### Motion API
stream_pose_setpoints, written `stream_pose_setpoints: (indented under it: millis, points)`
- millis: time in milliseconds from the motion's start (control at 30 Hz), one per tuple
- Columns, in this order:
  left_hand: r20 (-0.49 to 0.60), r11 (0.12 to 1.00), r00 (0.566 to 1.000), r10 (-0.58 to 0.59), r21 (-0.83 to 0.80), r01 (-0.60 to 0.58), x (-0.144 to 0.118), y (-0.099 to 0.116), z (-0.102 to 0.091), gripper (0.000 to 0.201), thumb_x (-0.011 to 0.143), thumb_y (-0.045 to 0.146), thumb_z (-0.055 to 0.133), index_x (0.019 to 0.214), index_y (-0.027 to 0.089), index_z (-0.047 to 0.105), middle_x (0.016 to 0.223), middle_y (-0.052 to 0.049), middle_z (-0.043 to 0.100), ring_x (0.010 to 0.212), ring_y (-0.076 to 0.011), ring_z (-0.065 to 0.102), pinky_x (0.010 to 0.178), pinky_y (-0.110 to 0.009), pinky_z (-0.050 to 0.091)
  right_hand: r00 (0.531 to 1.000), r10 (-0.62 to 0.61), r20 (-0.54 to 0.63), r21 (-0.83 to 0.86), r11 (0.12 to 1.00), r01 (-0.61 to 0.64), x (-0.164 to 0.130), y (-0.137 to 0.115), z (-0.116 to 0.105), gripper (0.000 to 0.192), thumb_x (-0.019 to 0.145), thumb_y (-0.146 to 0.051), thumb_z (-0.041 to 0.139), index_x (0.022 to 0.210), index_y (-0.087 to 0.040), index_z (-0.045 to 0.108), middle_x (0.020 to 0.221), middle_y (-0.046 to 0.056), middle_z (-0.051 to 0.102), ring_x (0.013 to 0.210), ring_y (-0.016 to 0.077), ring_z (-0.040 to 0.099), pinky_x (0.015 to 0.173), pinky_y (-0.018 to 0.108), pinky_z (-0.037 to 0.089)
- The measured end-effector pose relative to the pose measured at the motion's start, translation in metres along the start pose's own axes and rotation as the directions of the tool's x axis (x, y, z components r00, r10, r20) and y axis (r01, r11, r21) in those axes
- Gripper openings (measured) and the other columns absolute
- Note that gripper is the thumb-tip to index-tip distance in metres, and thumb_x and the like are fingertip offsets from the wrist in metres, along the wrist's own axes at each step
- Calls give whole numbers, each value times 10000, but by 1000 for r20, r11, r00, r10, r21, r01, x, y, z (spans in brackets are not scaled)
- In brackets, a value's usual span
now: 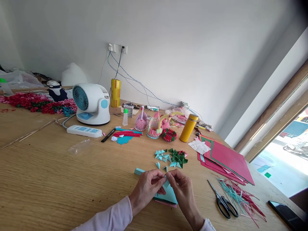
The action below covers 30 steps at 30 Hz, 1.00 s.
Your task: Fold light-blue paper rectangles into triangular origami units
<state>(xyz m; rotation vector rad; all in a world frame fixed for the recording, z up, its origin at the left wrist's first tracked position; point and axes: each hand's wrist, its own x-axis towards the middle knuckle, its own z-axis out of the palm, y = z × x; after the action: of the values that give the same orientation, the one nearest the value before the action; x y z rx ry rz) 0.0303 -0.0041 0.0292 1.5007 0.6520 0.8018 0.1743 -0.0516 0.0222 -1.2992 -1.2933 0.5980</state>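
Teal paper piece (166,183) pinched between both hands near the desk's (48,179) front edge, left hand (146,187) and right hand (181,189) brought together, fingertips closed on it, probably to press a crease. Held just above a small stack of teal and pink sheets (168,195), kept close for easy reach. Folded triangles (170,157) gathered in a heap just beyond. Scissors (222,200) and trimmed strips (240,195) set aside toward the right edge, beside red sheets (226,157).

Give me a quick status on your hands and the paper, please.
Both hands, left and right, pinching a small teal paper piece. Teal stack underneath. Folded triangles just beyond; scissors right.
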Motion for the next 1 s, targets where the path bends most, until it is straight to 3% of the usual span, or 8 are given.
stream_pose_setpoints:
  millis: [233,400,600,1000]
  points:
    - [14,999,1000,-5,-36,6,-1,9,1,388,750,510,652,698,129,604,521,-15,614,472,-143,613,511,-224,472,1000,-24,-3,-63,998,23,2,2,-3,374,837,-489,596,645,-169,623,533,-22,498,511,121,435,495,237,346]
    - [29,989,998,-54,-137,57,2,4,-1,414,774,538,612,766,123,617,636,-14,631,494,-133,625,486,-213,475,996,66,57,77,995,-71,5,-3,-6,380,821,-525,602,761,-158,676,609,6,582,567,146,528,557,256,423]
    - [88,973,994,-65,-218,83,1,6,-2,416,810,531,579,863,121,620,807,-41,638,540,-124,632,511,-224,503,995,90,40,175,980,-96,4,-14,-6,371,828,-516,601,839,-159,701,610,4,560,581,142,493,569,254,419]
    - [105,979,994,-16,-198,37,0,1,-1,378,825,484,583,945,125,583,786,-31,609,538,-126,633,472,-217,499,993,115,28,228,967,-118,4,-2,-1,336,794,-501,654,829,-169,688,683,11,602,567,123,472,527,236,402]
